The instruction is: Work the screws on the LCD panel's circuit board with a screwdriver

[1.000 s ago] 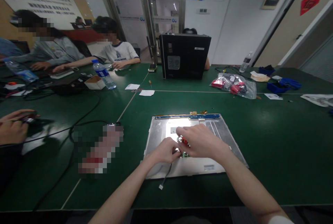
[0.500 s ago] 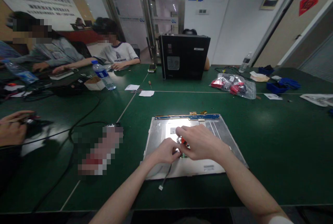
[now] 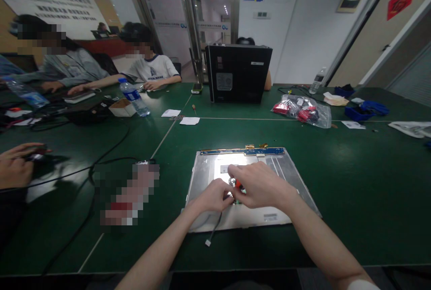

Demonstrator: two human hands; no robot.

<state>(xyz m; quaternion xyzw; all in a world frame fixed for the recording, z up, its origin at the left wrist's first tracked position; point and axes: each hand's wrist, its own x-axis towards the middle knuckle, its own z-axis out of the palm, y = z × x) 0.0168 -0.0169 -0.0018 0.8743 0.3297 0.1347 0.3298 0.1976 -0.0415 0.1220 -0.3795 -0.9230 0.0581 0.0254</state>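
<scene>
A silver LCD panel (image 3: 202, 177) lies back side up on the green table, with a blue circuit strip (image 3: 232, 151) along its far edge. Over its middle, my right hand (image 3: 261, 184) is closed around an orange-handled screwdriver (image 3: 238, 183), mostly hidden by the fingers. My left hand (image 3: 215, 195) is pinched right beside it, low over the panel; what its fingertips hold is hidden. A bit of green circuit board (image 3: 237, 201) shows under the hands. From there a short dark cable with a white connector (image 3: 208, 243) hangs over the panel's near edge.
A black computer case (image 3: 240, 74) stands at the back. Right of it are a plastic bag (image 3: 303, 110) with red items and a blue tray (image 3: 358, 114). Black cables (image 3: 92, 169) and a blurred-out item (image 3: 131, 195) lie left. Co-workers sit on the left; one's hand (image 3: 15, 166) is nearby.
My right hand has turned slightly around the screwdriver, and less of its orange handle shows. My left hand and the panel have stayed put.
</scene>
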